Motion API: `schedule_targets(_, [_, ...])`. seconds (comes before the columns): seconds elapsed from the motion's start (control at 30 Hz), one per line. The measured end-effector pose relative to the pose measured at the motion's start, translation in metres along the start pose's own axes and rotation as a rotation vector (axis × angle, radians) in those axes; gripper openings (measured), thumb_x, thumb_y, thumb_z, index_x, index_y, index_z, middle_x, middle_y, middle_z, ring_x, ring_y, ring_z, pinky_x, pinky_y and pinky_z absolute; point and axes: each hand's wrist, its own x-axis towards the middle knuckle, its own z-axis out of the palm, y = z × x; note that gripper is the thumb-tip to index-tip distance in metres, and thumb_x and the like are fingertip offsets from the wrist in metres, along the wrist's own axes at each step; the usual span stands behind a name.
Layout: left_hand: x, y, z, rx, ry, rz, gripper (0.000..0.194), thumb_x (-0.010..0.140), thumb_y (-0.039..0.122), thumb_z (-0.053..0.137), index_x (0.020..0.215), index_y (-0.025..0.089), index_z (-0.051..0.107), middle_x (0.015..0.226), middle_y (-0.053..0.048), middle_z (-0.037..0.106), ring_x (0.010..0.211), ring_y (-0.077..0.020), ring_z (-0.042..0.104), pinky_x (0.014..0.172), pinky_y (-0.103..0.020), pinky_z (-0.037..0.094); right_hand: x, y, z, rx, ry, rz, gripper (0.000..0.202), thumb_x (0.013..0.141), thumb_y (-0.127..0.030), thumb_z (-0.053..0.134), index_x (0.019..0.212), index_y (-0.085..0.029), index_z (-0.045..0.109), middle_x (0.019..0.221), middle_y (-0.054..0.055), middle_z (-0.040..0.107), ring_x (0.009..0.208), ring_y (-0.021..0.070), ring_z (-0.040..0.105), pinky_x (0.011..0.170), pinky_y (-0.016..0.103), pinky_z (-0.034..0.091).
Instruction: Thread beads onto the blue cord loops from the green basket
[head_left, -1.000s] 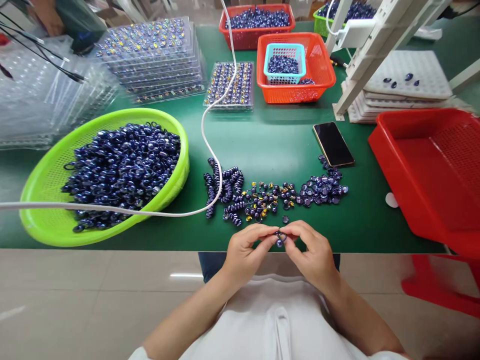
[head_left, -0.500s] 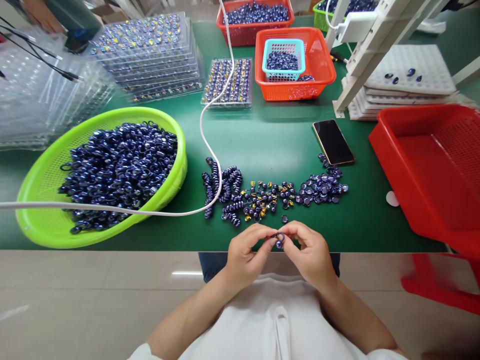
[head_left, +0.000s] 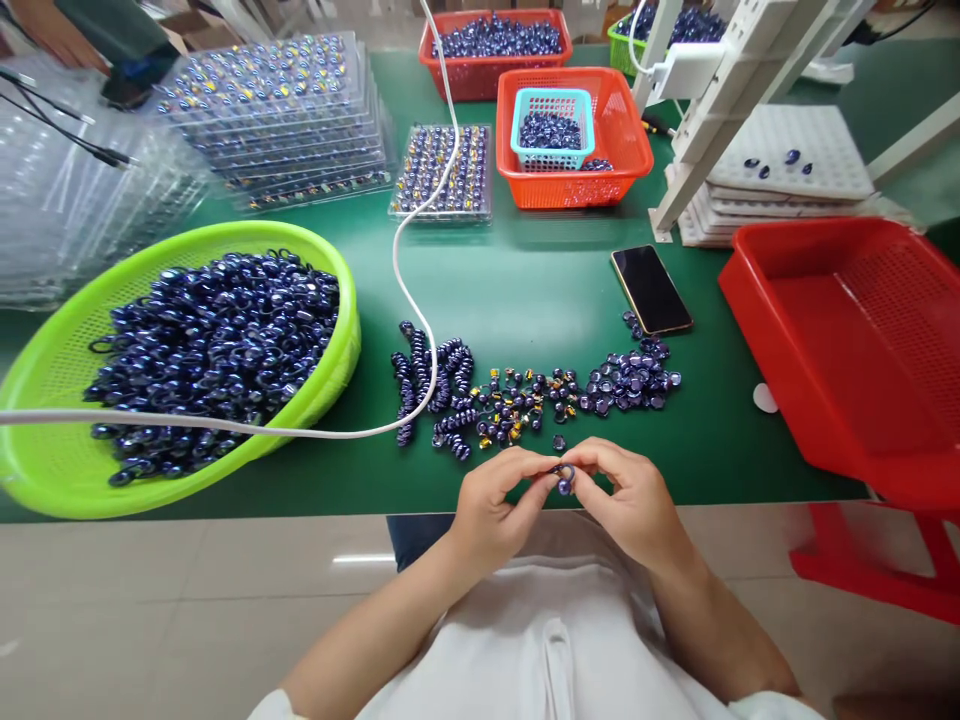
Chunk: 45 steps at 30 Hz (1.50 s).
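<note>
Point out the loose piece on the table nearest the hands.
The lone dark piece, just beyond the ring pinched between left hand and right hand. It lies by itself; the other loose pieces are bunched farther off.

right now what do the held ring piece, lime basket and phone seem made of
Held ring piece: metal or coated plastic, can't tell which; glossy blue-black, bright highlights. Lime basket: likely molded plastic; smooth rim, perforated wall. Phone: probably glass-fronted; flat, smooth black face, gold-toned edge.
</note>
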Motion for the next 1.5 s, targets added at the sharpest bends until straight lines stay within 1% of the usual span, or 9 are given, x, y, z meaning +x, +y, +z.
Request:
schedule_targets(0.2, [-0.001, 0.001, 0.002, -0.008, 0.042, -0.004, 0.017, 0.084, 0.006, 0.066, 0.096, 0.016, 0.073, 0.082, -0.007, 0.075, 0.072, -0.015, 0.069, 0.067, -0.024, 0.054, 0.0, 0.001, 0.003, -0.056, 0.052, -0.064, 0.012, 0.087, -0.013, 0.056, 0.084, -0.02, 0.066, 0.075, -0.001, 0.064, 0.066, 0.0114, 0.059, 0.061, 0.021, 0.047])
schedule_targets(0.43, [-0.004, -0.004, 0.005, 0.006, 0.077, -0.108, 0.01, 0.085, 0.015, 0.066, 0.09, 0.016, 0.075, 0.077, -0.006, 0.075, 0.067, -0.0152, 0.068, 0.064, -0.024, 0.054, 0.006, 0.009, 0.009, -0.079, 0.036, -0.074, 0.012, 0.088, -0.017, 0.057, 0.082, -0.021, 0.066, 0.073, -0.001, 0.064, 0.064, 0.0125, 0.059, 0.059, 0.021, 0.047])
schedule_targets(0.63, [-0.005, -0.002, -0.006, -0.009, 0.001, -0.156, 0.011, 0.084, 0.017, 0.068, 0.091, 0.016, 0.077, 0.076, -0.007, 0.075, 0.068, -0.017, 0.069, 0.064, -0.026, 0.055, 0.009, 0.014, -0.009, -0.132, -0.13, -0.128, 0.016, 0.094, -0.022, 0.054, 0.089, -0.022, 0.07, 0.081, 0.002, 0.069, 0.072, 0.0151, 0.065, 0.065, 0.025, 0.051])
schedule_targets(0.7, [-0.007, -0.004, -0.012, -0.018, 0.013, -0.188, 0.011, 0.084, 0.018, 0.068, 0.09, 0.016, 0.077, 0.077, -0.007, 0.075, 0.069, -0.0168, 0.069, 0.064, -0.026, 0.056, 0.013, 0.02, -0.02, -0.205, -0.074, -0.132, 0.016, 0.095, -0.023, 0.054, 0.094, -0.023, 0.07, 0.088, 0.003, 0.071, 0.079, 0.0169, 0.067, 0.07, 0.027, 0.053])
schedule_targets(0.83, [-0.009, -0.008, -0.016, -0.103, 0.114, -0.334, 0.012, 0.084, 0.023, 0.069, 0.091, 0.017, 0.077, 0.084, -0.007, 0.076, 0.071, -0.0165, 0.071, 0.065, -0.025, 0.058, 0.03, 0.032, -0.037, -0.495, 0.152, -0.213, 0.017, 0.096, -0.024, 0.054, 0.1, -0.023, 0.071, 0.092, 0.006, 0.07, 0.089, 0.022, 0.065, 0.082, 0.037, 0.053])
schedule_targets(0.97, [-0.009, -0.008, -0.015, -0.208, 0.166, -0.453, 0.015, 0.081, 0.028, 0.073, 0.091, 0.017, 0.078, 0.083, -0.006, 0.076, 0.072, -0.0165, 0.071, 0.066, -0.024, 0.06, 0.046, 0.04, -0.035, -0.767, 0.084, -0.289, 0.021, 0.095, -0.02, 0.054, 0.107, -0.021, 0.071, 0.096, 0.009, 0.069, 0.09, 0.0242, 0.061, 0.082, 0.039, 0.051])
schedule_targets(1.1, [-0.008, -0.006, -0.016, -0.281, 0.209, -0.527, 0.018, 0.079, 0.029, 0.075, 0.091, 0.017, 0.078, 0.082, -0.006, 0.077, 0.069, -0.0154, 0.071, 0.065, -0.024, 0.06, 0.048, 0.045, -0.031, -0.954, 0.04, -0.332, 0.02, 0.094, -0.019, 0.054, 0.103, -0.019, 0.072, 0.095, 0.009, 0.068, 0.089, 0.0242, 0.058, 0.078, 0.038, 0.046])
schedule_targets(1.33, [-0.006, -0.004, -0.016, -0.313, 0.205, -0.564, 0.019, 0.078, 0.03, 0.075, 0.09, 0.017, 0.078, 0.08, -0.005, 0.077, 0.068, -0.0154, 0.07, 0.066, -0.025, 0.061, 0.034, 0.047, -0.039, -1.022, 0.082, -0.351, 0.02, 0.096, -0.018, 0.052, 0.094, -0.018, 0.071, 0.09, 0.008, 0.068, 0.084, 0.0213, 0.059, 0.075, 0.035, 0.041])
schedule_targets(1.5, [-0.001, -0.002, -0.011, -0.343, 0.167, -0.553, 0.018, 0.08, 0.03, 0.074, 0.091, 0.016, 0.077, 0.081, -0.005, 0.076, 0.068, -0.0148, 0.069, 0.067, -0.026, 0.06, 0.024, 0.047, -0.041, -0.896, 0.248, -0.349, 0.017, 0.096, -0.018, 0.052, 0.102, -0.018, 0.068, 0.091, 0.008, 0.071, 0.084, 0.0217, 0.065, 0.078, 0.036, 0.045])
